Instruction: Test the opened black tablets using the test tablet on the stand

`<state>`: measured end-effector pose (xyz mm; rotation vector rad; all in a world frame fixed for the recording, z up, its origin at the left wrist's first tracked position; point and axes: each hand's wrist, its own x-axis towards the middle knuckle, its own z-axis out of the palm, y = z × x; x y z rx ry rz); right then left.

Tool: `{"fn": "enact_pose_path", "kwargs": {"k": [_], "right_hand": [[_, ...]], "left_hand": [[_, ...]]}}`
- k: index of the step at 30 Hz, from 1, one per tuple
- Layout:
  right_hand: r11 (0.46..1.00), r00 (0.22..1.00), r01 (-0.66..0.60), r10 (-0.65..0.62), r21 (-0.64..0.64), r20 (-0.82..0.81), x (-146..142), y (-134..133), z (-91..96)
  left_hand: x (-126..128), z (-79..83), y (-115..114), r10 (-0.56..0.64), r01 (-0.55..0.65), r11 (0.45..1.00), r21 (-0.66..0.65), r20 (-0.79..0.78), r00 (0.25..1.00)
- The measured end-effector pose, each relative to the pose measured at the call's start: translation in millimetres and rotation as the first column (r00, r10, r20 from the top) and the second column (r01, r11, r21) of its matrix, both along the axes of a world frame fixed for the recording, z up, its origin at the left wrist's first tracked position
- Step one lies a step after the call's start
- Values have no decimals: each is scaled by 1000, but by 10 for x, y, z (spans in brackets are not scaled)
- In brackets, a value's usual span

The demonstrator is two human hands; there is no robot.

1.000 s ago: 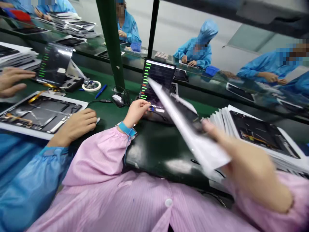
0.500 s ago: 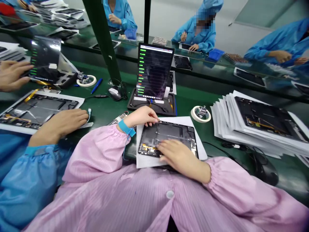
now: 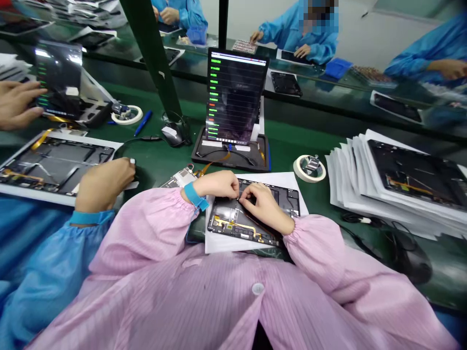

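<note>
An opened tablet housing (image 3: 228, 214), black with a yellow flex cable along its near edge, lies on a white sheet (image 3: 215, 245) before me. My left hand (image 3: 219, 184), with a blue band at its wrist, is over the far left part of the housing, fingers curled into a pinch. My right hand (image 3: 264, 204) reaches across the housing, its thumb and index finger closed near my left fingertips. Whatever sits between the fingers of either hand is too small to name. Behind the housing a lit screen (image 3: 235, 97) stands on a black fixture (image 3: 266, 158).
Right of the housing are a tape roll (image 3: 309, 168), a stack of white sheets with housings (image 3: 350, 180) and a black mouse (image 3: 408, 255). Another mouse (image 3: 175, 133) and a blue pen (image 3: 143, 123) lie left. A co-worker's hand (image 3: 105, 182) is close on my left.
My right hand has moved from the near edge of the housing up to my left hand, its flat fingers now pinched. My left hand has curled more tightly.
</note>
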<state>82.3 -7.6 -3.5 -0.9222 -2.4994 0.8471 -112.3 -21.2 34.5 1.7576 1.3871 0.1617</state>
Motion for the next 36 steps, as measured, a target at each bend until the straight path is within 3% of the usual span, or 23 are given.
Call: {"fn": "enact_pose_path", "kwargs": {"k": [11, 23, 36], "right_hand": [[1000, 1000, 28, -28, -7, 4, -13, -16, 6], [999, 999, 41, -41, 1, -1, -17, -25, 10], [999, 999, 34, -34, 10, -38, 31, -16, -11]], "left_hand": [[3, -17, -15, -26, 26, 999, 20, 1, 1000], [10, 53, -20, 1, 6, 995, -96, 76, 997], [142, 43, -81, 72, -61, 988, 142, -77, 994]]}}
